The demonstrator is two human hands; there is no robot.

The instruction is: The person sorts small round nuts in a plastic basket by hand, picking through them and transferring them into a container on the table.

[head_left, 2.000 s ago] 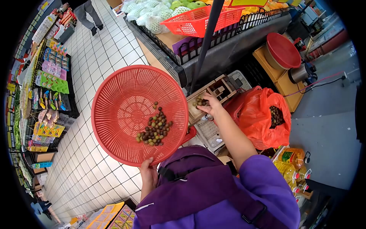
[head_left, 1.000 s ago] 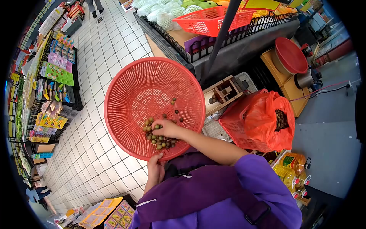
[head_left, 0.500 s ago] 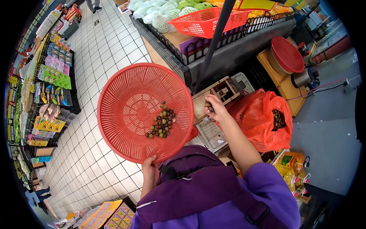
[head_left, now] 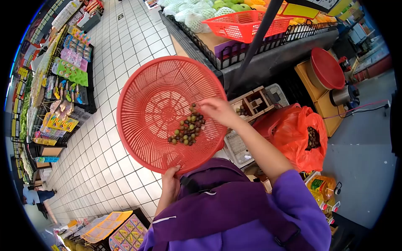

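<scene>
My left hand is closed on the near rim of a round red plastic colander, thumb over the edge. A pile of small round green and brown fruits lies on the right side of its inside. Reaching in over the right rim is my right hand, its fingers stretched towards the top of the pile, with nothing visible in them. Beyond my right wrist, several such fruits sit in a wooden box. An orange-red plastic bag to the right holds many dark round fruits.
A white plastic crate stands below the wooden box. A black pole rises before a fruit stand with a red basket. Oil bottles stand at lower right. Left, beyond the tiled floor, are goods shelves.
My right hand has moved left from over the wooden box into the colander. The fruits it held are gone from it, and fruits now show in the box. My left hand keeps its hold.
</scene>
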